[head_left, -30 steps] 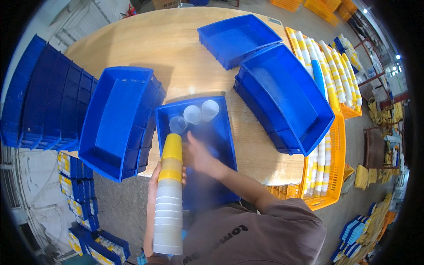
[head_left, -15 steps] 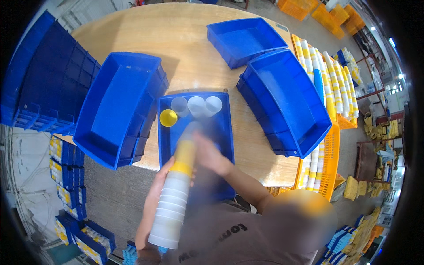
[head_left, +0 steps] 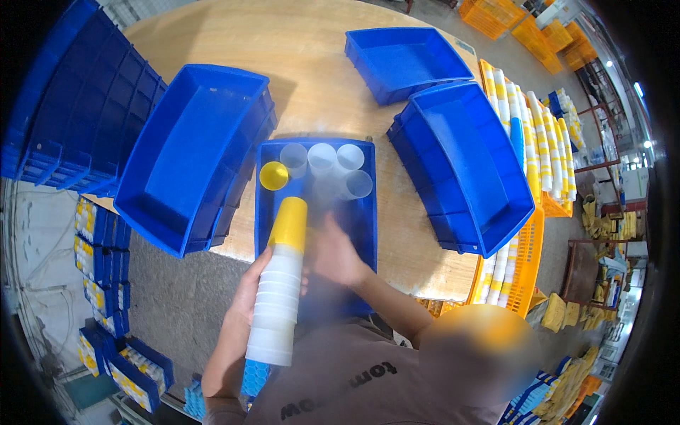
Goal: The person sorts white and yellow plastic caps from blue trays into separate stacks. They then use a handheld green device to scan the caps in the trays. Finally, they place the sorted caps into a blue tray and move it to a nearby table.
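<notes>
My left hand point(head_left: 249, 287) is wrapped around a long stack of nested cups point(head_left: 275, 304). Most are white, and a yellow cup point(head_left: 289, 221) caps the far end. Just right of the stack is my right hand point(head_left: 338, 253), slightly blurred, its fingers stretched out and holding nothing. Both hands are over a shallow blue bin point(head_left: 370, 234). Cups stand mouth up at its far end: a yellow cup point(head_left: 274, 176) on the left, a row of white cups point(head_left: 322, 157) along the far wall, and another white cup point(head_left: 358, 185) in front of that row's right end.
Deep blue bins flank the work: one on the left point(head_left: 188, 156), one on the right point(head_left: 464, 163), another point(head_left: 407, 64) behind it. Taller blue bins point(head_left: 78, 106) are stacked far left. An orange crate point(head_left: 528, 255) with yellow and white cup stacks stands beside the wooden table point(head_left: 312, 64).
A white cup has left the stack's far end and now stands in the bin before the row. The yellow cup is bared. My right hand is now beside the stack, fingers free.
</notes>
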Available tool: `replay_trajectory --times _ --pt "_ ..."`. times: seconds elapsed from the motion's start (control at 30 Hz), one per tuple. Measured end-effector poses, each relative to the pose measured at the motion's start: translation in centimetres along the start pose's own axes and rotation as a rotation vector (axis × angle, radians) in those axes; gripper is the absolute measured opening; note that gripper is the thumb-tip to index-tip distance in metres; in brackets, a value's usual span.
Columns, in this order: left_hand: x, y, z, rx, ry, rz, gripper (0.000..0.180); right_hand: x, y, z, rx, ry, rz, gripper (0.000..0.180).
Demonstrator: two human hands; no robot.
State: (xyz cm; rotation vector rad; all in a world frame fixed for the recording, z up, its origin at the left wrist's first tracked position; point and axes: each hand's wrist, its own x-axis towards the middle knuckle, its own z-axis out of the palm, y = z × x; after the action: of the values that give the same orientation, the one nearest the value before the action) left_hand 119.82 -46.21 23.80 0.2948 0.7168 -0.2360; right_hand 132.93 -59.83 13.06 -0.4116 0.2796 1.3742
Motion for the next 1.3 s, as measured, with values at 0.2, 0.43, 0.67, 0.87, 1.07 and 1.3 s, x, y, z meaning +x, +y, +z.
replay_trajectory --times 0.2,0.43,0.67,0.87,1.07,1.3 --pt "-1.7 0.6 -0.6 0.036 0.101 0.024 0.056 1.6 0.7 2.7 -0.472 0.022 -0.306 0.058" --pt "-3.6 0.1 -2.5 0.087 0.041 0.007 0.063 2.5 2.5 2.1 -0.377 0.004 -0.050 0.063" --pt "-3.9 0.3 -4.3 0.147 -0.019 -0.042 0.061 1.0 4.1 2.4 -0.287 -0.092 0.072 0.050" --pt "-2.9 0.1 -4.4 0.311 -0.111 -0.233 0.053 -3.6 3.0 1.1 -0.230 0.207 -0.435 0.056" --pt "-2.0 0.2 -4.8 0.494 -0.108 -0.263 0.063 -3.5 4.5 0.9 -0.513 0.169 -0.211 0.048" --pt "-3.4 0.4 -6.3 0.256 -0.125 -0.231 0.058 -2.2 7.1 -0.6 -0.886 0.103 -0.564 0.046"
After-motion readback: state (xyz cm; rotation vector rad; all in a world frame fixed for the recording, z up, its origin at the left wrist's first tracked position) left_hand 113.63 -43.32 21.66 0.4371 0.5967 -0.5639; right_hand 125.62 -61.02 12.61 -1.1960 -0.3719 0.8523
